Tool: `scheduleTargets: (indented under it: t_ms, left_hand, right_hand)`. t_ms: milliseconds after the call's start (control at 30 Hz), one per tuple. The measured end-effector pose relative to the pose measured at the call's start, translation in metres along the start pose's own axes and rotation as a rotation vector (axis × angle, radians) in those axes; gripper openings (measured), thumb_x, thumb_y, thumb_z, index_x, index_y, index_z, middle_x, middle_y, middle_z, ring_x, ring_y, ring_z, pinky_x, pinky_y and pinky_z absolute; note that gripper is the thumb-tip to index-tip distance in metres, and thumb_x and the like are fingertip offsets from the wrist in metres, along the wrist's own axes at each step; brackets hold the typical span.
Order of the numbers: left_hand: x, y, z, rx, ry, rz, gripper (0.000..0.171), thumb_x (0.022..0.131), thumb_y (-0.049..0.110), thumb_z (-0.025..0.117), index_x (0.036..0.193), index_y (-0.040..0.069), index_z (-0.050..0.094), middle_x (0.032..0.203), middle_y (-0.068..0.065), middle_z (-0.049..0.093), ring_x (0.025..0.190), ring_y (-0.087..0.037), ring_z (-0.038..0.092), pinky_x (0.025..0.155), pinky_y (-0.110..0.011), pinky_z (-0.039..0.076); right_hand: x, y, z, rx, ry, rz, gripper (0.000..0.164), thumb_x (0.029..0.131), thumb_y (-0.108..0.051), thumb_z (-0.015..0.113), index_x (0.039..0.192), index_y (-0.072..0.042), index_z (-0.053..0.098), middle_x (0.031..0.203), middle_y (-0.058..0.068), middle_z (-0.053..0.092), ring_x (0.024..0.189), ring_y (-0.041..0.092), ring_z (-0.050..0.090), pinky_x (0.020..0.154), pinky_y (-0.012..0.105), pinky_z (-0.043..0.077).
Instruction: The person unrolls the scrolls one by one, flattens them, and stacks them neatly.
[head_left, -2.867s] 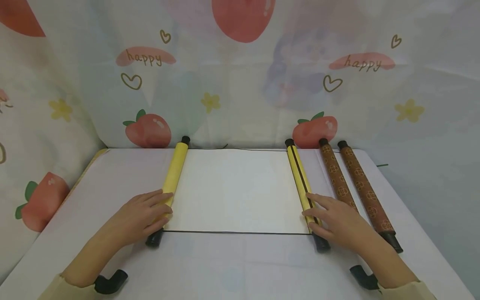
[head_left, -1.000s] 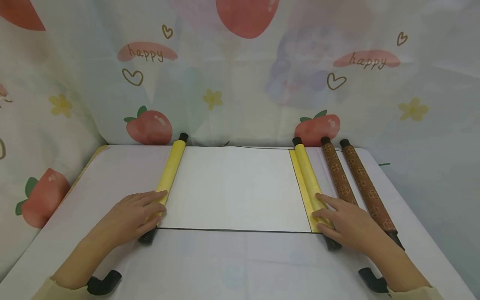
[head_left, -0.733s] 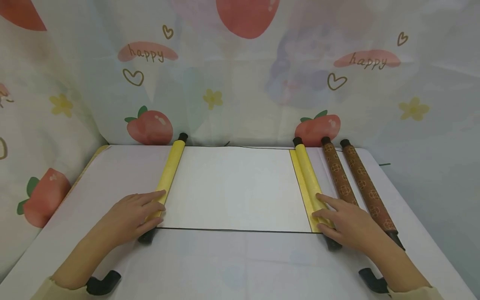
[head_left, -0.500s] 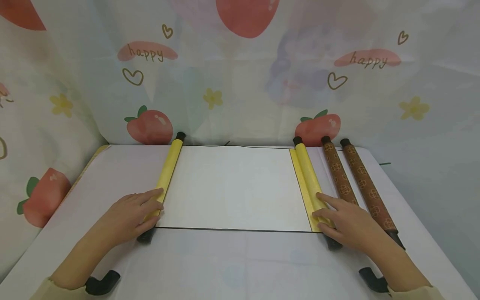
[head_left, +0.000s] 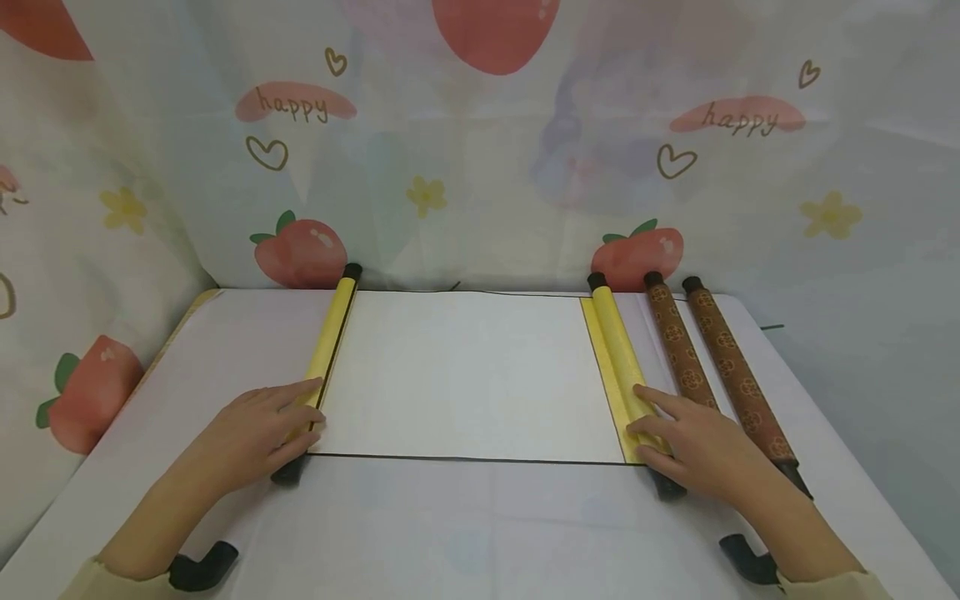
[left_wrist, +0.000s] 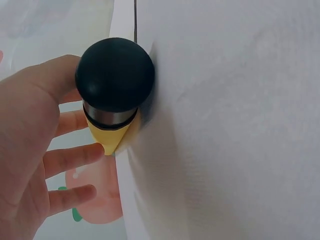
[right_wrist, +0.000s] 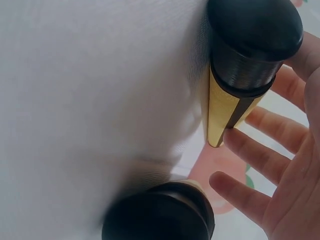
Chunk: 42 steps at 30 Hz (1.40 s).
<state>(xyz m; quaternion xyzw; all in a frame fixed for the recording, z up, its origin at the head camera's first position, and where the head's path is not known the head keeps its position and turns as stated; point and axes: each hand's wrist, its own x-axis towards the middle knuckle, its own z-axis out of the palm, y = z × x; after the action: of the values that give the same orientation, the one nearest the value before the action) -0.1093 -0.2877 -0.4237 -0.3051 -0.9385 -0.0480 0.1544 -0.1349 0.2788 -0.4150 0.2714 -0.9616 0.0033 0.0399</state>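
Observation:
A hanging scroll lies partly unrolled, its blank white sheet [head_left: 472, 375] flat between two yellow rolls with black end knobs. My left hand [head_left: 262, 433] rests over the near part of the left roll [head_left: 330, 333], fingers slightly bent across it. On the right roll [head_left: 618, 337] my right hand [head_left: 697, 446] lies the same way, fingertips touching the yellow surface. In the left wrist view, the black knob [left_wrist: 115, 75] stands beside the spread fingers. The right wrist view shows extended fingers next to the right roll's knob [right_wrist: 255, 30]. Neither hand's fingers close around a roll.
To the right lie two brown patterned rolls [head_left: 680, 346] side by side, one partly behind my right hand. A white cloth [head_left: 480, 533] covers the table. Behind it rises a fruit-print backdrop [head_left: 480, 167]. Black fittings [head_left: 204, 567] sit at both wrists.
Over these seconds both hands have moved outward with the rolls, widening the sheet. A yellow border came out beside the right roll. Lately the left roll crept left, showing a dark edge line.

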Motion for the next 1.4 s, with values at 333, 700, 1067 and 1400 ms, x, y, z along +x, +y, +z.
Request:
scheduleTargets:
  t_ms: [333, 700, 1067, 1400]
  left_hand:
    - [-0.002, -0.004, 0.001, 0.006, 0.029, 0.018, 0.021, 0.082, 0.019, 0.076, 0.103, 0.017, 0.074, 0.131, -0.013, 0.064, 0.112, -0.032, 0.065, 0.087, -0.051, 0.054]
    - [-0.006, -0.005, -0.001, 0.010, 0.019, -0.008, 0.017, 0.083, 0.022, 0.077, 0.099, 0.020, 0.074, 0.130, -0.013, 0.064, 0.108, -0.031, 0.067, 0.085, -0.051, 0.054]
    - [-0.008, -0.008, -0.002, 0.007, 0.044, -0.009, 0.020, 0.081, 0.018, 0.076, 0.102, 0.019, 0.075, 0.130, -0.014, 0.064, 0.110, -0.032, 0.066, 0.084, -0.051, 0.054]
    - [-0.014, -0.011, -0.005, -0.001, 0.022, -0.027, 0.020, 0.082, 0.012, 0.072, 0.100, 0.021, 0.076, 0.129, -0.012, 0.066, 0.111, -0.032, 0.066, 0.088, -0.052, 0.052]
  right_hand:
    - [0.000, 0.000, -0.001, 0.002, -0.002, -0.002, 0.029, 0.083, -0.041, 0.078, 0.108, -0.026, 0.076, 0.143, 0.013, 0.055, 0.121, 0.036, 0.060, 0.094, 0.056, 0.050]
    - [-0.002, 0.002, 0.001, -0.001, 0.022, -0.033, 0.027, 0.085, -0.034, 0.077, 0.109, -0.025, 0.077, 0.142, 0.015, 0.056, 0.117, 0.036, 0.063, 0.091, 0.054, 0.052]
    - [-0.002, 0.001, -0.001, -0.002, 0.023, -0.028, 0.027, 0.085, -0.036, 0.077, 0.110, -0.024, 0.077, 0.143, 0.015, 0.055, 0.117, 0.036, 0.063, 0.091, 0.055, 0.052]
    - [-0.002, 0.002, 0.000, -0.001, 0.020, -0.030, 0.027, 0.085, -0.035, 0.076, 0.110, -0.025, 0.077, 0.143, 0.015, 0.055, 0.117, 0.036, 0.063, 0.090, 0.055, 0.052]
